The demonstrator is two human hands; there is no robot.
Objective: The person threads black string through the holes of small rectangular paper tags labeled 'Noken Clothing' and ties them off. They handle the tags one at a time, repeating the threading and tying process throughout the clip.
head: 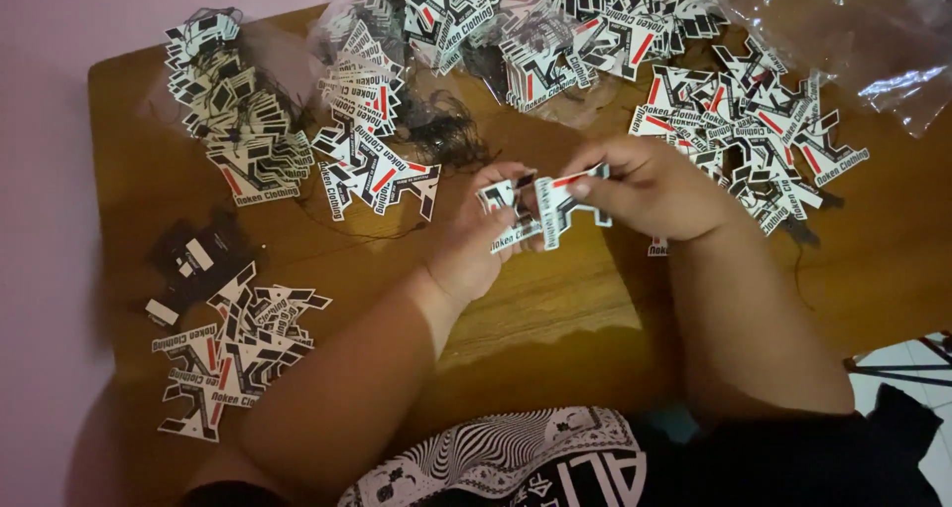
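Patterned shirt (496,467) below; both hands pinch a die-cut tag (555,204).

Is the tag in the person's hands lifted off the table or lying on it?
Lifted. Both the left hand and the right hand pinch the die-cut tag by its ends, above the wooden table.

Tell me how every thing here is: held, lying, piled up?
Left hand: gripping a tag.
Right hand: gripping the same tag.
Tag: held above the table.
Table: wooden, mostly covered.
Near-left tags: loose pile.
Plastic bag: lying crumpled.
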